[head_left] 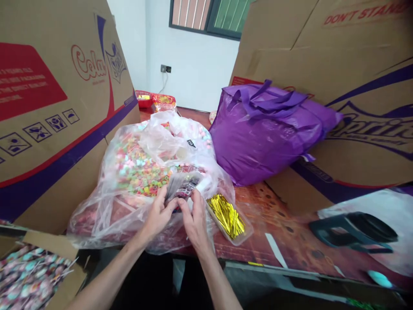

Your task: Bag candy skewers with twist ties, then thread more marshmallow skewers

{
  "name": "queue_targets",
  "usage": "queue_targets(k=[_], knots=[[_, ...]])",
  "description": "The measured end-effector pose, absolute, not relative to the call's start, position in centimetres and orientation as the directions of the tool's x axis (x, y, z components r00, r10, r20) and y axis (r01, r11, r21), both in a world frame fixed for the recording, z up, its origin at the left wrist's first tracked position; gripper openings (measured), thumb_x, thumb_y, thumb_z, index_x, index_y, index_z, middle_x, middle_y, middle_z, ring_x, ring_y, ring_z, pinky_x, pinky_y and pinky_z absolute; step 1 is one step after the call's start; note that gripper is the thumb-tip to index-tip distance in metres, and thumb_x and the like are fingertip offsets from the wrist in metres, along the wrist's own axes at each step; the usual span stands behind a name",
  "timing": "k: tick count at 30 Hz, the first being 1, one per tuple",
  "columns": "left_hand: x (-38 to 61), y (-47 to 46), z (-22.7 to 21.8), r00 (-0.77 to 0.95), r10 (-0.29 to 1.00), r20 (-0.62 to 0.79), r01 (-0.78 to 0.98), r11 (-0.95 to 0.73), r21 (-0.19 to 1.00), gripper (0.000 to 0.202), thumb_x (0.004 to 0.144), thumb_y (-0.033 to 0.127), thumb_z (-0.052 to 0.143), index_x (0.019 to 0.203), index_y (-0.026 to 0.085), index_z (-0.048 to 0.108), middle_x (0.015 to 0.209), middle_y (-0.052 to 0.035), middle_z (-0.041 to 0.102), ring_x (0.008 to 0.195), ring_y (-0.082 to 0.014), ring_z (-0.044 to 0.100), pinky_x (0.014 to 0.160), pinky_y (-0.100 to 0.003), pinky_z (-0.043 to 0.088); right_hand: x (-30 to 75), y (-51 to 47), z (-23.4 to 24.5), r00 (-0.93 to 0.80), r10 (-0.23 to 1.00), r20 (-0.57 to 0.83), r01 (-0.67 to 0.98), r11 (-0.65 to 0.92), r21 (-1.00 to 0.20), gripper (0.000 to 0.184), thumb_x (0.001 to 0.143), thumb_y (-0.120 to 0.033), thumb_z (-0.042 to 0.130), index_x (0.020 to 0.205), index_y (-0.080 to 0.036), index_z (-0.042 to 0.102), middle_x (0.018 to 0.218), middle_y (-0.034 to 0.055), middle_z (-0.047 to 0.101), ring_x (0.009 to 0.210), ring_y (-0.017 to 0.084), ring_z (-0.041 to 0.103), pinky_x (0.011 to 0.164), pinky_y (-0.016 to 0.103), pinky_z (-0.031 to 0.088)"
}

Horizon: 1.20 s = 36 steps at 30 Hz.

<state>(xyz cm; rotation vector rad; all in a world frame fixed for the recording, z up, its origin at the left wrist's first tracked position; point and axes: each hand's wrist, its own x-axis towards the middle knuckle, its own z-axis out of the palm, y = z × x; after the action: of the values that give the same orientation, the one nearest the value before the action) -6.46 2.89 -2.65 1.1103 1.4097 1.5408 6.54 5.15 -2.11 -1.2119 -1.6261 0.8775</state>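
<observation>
Both hands hold a small clear plastic packet [185, 184] with dark print; I cannot tell whether it is one or a stack. My left hand [160, 212] pinches its lower left side. The fingers of my right hand [194, 215] close on its lower right, the thumbs almost meeting. Behind and beneath it spreads a large clear plastic bag [111, 172] full of small colourful pieces that look like candy. Just right of my right hand, a clear plastic tray [247, 234] holds gold twist ties [227, 215].
Large cardboard boxes [38, 142] stand left and right of the reddish table [258, 206]. A stuffed purple bag [254, 137] leans at the right. Lollipops [32, 275] fill an open carton at lower left. A dark green handled container [355, 230] lies at the right; a red basket [143, 100] sits behind.
</observation>
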Motion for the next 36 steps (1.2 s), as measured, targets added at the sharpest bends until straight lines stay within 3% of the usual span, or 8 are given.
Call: queue_targets(k=[6,9,12,15,19,24,29,36], knots=[[-6.7,-0.3,-3.5,-0.019,0.899,0.437,0.386,-0.396,0.833,0.054,0.095,0.018,0.048,0.147,0.025,0.036,0.143,-0.0149,0.054,0.133,-0.0265,0.053,0.109,-0.045,0.047,7.4,3.5,-1.7,-0.391,0.877,0.280,0.039,0.320,-0.947,0.034,0.096,-0.032,0.058,0.130,-0.026,0.055,0.118,0.0052,0.069,0.112,0.020,0.065,0.096,0.032,0.055],[-6.0,-1.2,-2.4,0.029,0.854,0.520,0.475,-0.470,0.744,0.060,0.090,0.006,0.044,0.145,0.027,0.032,0.133,-0.0145,0.053,0.125,-0.0251,0.057,0.102,-0.046,0.053,8.5,2.4,-2.5,-0.355,0.870,0.342,0.039,0.380,-0.924,0.034,0.097,-0.026,0.057,0.132,-0.027,0.055,0.121,0.0072,0.068,0.112,0.022,0.067,0.096,0.035,0.057],[-4.7,-1.9,-1.0,0.032,0.841,0.541,0.483,-0.486,0.728,0.062,0.086,0.002,0.045,0.142,0.026,0.031,0.122,-0.0132,0.053,0.113,-0.0249,0.061,0.093,-0.044,0.058,10.4,1.3,-2.9,-0.273,0.854,0.442,0.093,0.481,-0.872,0.040,0.096,-0.021,0.059,0.134,-0.030,0.055,0.123,0.0086,0.068,0.112,0.024,0.067,0.097,0.040,0.057],[-3.4,-2.4,-0.9,0.014,0.835,0.550,0.484,-0.487,0.727,0.068,0.082,0.001,0.047,0.143,0.023,0.028,0.126,-0.0169,0.050,0.117,-0.0285,0.057,0.095,-0.048,0.056,12.0,0.6,-3.1,-0.220,0.828,0.517,0.150,0.552,-0.820,0.047,0.092,-0.019,0.064,0.137,-0.033,0.055,0.124,0.0077,0.068,0.115,0.025,0.066,0.099,0.042,0.056],[-2.6,-2.5,-3.0,-0.024,0.889,0.458,0.518,-0.380,0.766,0.072,0.073,-0.003,0.048,0.139,0.023,0.031,0.125,-0.0168,0.050,0.116,-0.0315,0.056,0.094,-0.053,0.054,12.2,0.8,-4.2,-0.208,0.902,0.378,0.135,0.409,-0.903,0.058,0.089,-0.024,0.070,0.144,-0.031,0.051,0.133,0.0095,0.063,0.114,0.026,0.066,0.093,0.040,0.058],[-3.3,-2.4,-4.9,-0.066,0.908,0.415,0.447,-0.345,0.825,0.070,0.075,-0.001,0.052,0.138,0.023,0.034,0.126,-0.0150,0.052,0.120,-0.0296,0.054,0.098,-0.048,0.051,10.6,1.2,-4.4,-0.250,0.932,0.264,-0.010,0.270,-0.963,0.050,0.089,-0.033,0.070,0.138,-0.028,0.058,0.114,0.0070,0.068,0.097,0.023,0.070,0.088,0.039,0.060],[-3.9,-2.2,-4.8,-0.054,0.877,0.478,0.478,-0.398,0.783,0.054,0.081,-0.001,0.050,0.128,0.026,0.049,0.120,-0.0095,0.061,0.114,-0.0258,0.059,0.096,-0.043,0.049,10.7,1.7,-3.0,-0.305,0.909,0.283,0.130,0.334,-0.934,0.046,0.084,-0.027,0.074,0.129,-0.025,0.064,0.125,0.0091,0.064,0.114,0.026,0.064,0.102,0.044,0.052],[-3.7,-2.0,-5.1,-0.020,0.835,0.549,0.493,-0.470,0.733,0.056,0.080,-0.002,0.046,0.129,0.024,0.053,0.116,-0.0108,0.064,0.107,-0.0253,0.061,0.090,-0.042,0.053,11.1,2.1,-3.6,-0.301,0.921,0.246,0.170,0.306,-0.937,0.067,0.083,-0.029,0.073,0.146,-0.029,0.047,0.144,0.0102,0.055,0.130,0.028,0.054,0.109,0.048,0.046]])
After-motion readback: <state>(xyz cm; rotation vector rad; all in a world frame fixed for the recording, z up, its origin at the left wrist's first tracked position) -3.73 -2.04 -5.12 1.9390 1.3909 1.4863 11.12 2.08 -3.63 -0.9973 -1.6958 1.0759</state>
